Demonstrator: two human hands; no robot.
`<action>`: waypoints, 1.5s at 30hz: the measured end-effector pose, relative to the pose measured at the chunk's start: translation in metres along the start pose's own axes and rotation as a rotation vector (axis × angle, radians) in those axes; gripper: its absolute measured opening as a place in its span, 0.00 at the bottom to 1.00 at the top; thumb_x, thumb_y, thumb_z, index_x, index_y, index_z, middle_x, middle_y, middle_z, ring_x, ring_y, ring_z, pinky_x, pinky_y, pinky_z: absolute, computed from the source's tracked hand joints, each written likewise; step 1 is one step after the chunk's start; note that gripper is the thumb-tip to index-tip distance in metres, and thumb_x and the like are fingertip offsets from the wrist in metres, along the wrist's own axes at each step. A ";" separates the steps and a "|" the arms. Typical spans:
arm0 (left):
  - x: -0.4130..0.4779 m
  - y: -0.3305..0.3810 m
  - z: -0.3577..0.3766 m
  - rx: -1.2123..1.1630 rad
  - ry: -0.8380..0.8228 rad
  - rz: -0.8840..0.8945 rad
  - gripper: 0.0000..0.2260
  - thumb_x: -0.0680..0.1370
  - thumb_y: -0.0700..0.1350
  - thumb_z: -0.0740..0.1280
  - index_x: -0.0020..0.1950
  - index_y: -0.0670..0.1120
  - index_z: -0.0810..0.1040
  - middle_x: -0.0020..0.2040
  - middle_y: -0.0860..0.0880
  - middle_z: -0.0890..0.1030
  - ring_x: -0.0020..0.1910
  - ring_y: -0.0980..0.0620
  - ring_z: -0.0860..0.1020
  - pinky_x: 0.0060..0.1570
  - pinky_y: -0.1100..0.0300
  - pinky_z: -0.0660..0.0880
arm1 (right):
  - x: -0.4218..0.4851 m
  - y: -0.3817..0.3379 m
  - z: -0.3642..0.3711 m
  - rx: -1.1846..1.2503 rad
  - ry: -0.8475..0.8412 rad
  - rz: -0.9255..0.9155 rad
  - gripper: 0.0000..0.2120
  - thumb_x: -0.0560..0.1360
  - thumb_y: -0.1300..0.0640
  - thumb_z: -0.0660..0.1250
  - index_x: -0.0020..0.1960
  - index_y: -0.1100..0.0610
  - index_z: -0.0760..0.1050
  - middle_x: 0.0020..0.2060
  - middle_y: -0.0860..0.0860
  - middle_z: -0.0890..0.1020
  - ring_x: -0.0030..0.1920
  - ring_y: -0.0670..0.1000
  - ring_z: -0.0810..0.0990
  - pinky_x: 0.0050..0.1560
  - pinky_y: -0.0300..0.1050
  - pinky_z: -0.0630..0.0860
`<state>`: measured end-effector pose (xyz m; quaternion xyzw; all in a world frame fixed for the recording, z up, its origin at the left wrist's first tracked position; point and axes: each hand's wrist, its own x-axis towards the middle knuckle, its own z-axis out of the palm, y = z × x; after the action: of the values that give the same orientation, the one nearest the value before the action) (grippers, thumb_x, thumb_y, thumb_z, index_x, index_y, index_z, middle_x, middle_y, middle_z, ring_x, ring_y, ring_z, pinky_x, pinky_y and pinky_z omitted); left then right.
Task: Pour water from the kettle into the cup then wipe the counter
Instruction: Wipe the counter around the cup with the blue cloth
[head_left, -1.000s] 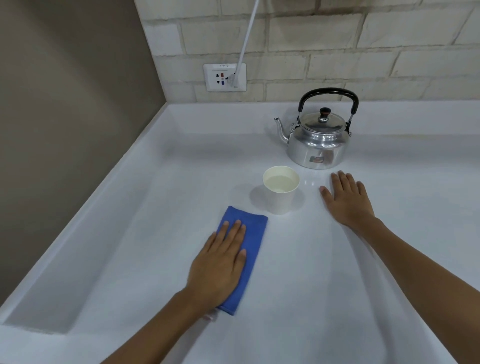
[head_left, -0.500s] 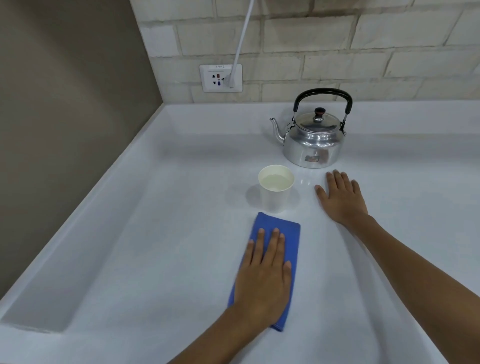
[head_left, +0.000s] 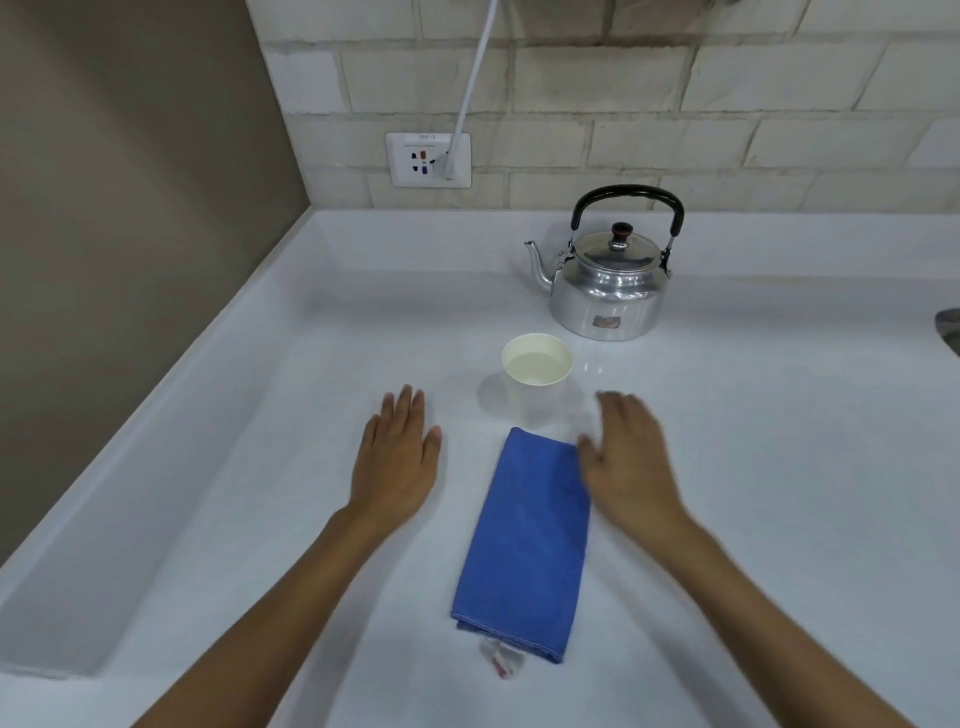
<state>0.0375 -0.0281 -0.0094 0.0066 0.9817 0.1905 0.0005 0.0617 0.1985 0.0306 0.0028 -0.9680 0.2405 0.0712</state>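
A folded blue cloth (head_left: 527, 540) lies flat on the white counter (head_left: 779, 467), with a small label at its near end. My left hand (head_left: 397, 460) rests flat on the counter to the cloth's left, fingers apart, holding nothing. My right hand (head_left: 626, 460) is blurred at the cloth's right far corner, open, with its thumb by the cloth's edge. A white paper cup (head_left: 536, 376) with water in it stands just beyond the cloth. Behind the cup stands a shiny metal kettle (head_left: 610, 283) with a black handle, its spout pointing left.
A brick wall runs along the back, with a wall socket (head_left: 428, 159) and a white cable (head_left: 475, 78) plugged into it. A brown wall borders the counter on the left. A grey object (head_left: 950, 325) shows at the right edge.
My left hand has come off the blue cloth and moved left onto the bare counter. My right hand has moved back from near the kettle to the cloth's right edge.
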 end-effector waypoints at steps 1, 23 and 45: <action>0.003 0.000 0.004 0.035 -0.002 -0.007 0.24 0.82 0.50 0.45 0.75 0.44 0.44 0.78 0.47 0.45 0.76 0.49 0.43 0.73 0.56 0.41 | -0.018 -0.017 0.006 0.023 -0.057 -0.043 0.26 0.77 0.57 0.56 0.72 0.65 0.55 0.72 0.61 0.62 0.73 0.59 0.57 0.74 0.51 0.52; 0.002 -0.003 0.025 0.187 0.094 0.009 0.24 0.81 0.51 0.44 0.75 0.43 0.44 0.78 0.47 0.48 0.76 0.49 0.46 0.74 0.54 0.44 | -0.014 0.078 0.001 -0.295 -0.093 0.125 0.30 0.79 0.46 0.38 0.73 0.65 0.47 0.75 0.62 0.52 0.76 0.58 0.50 0.76 0.52 0.48; 0.002 0.001 0.026 0.207 0.122 0.011 0.24 0.81 0.51 0.41 0.75 0.43 0.41 0.78 0.47 0.45 0.76 0.49 0.43 0.74 0.55 0.42 | 0.090 0.098 0.011 -0.198 -0.285 -0.337 0.24 0.81 0.50 0.44 0.74 0.50 0.40 0.74 0.43 0.43 0.71 0.38 0.39 0.73 0.39 0.37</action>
<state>0.0360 -0.0178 -0.0335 0.0003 0.9942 0.0880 -0.0612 -0.0325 0.2822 -0.0121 0.1911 -0.9730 0.1265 -0.0271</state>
